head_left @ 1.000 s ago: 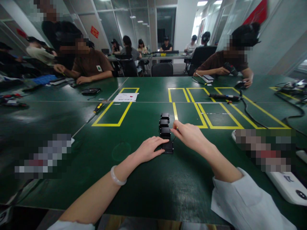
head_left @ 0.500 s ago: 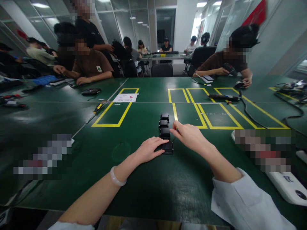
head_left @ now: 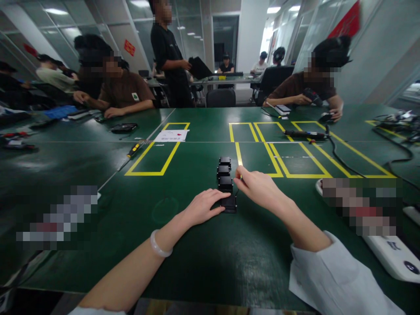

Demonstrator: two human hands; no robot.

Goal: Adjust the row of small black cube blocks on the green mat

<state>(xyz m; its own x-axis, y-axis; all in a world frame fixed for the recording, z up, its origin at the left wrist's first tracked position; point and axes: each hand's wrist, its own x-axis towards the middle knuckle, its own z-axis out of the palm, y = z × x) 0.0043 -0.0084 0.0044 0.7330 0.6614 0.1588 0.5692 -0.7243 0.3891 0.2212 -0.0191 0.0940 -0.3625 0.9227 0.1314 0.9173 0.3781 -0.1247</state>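
A row of several small black box-shaped parts (head_left: pixel 225 181) stands on the green table, joined end to end or close together; I cannot tell which. My left hand (head_left: pixel 204 207) steadies the nearest black block (head_left: pixel 229 204), its fingers on top and thumb at the near left edge. On the far right side of the row, my right hand (head_left: pixel 254 181) is closed around a thin screwdriver (head_left: pixel 237 191). Its slim dark shaft slants down toward the right side of the nearest block. Most of its handle is hidden by the fingers, and the tip is too small to make out.
Yellow tape rectangles (head_left: pixel 144 174) mark the table. A yellow-black screwdriver (head_left: pixel 134 149) and a paper sheet (head_left: pixel 173 135) lie to the left. Power strips (head_left: pixel 390 249) flank both sides. A black cylindrical tool (head_left: pixel 305 134) with a cable lies right. Co-workers (head_left: pixel 127 89) sit opposite.
Both my hands and the black parts keep almost the same place. In the background, a standing person has moved to the right carrying a dark flat object.
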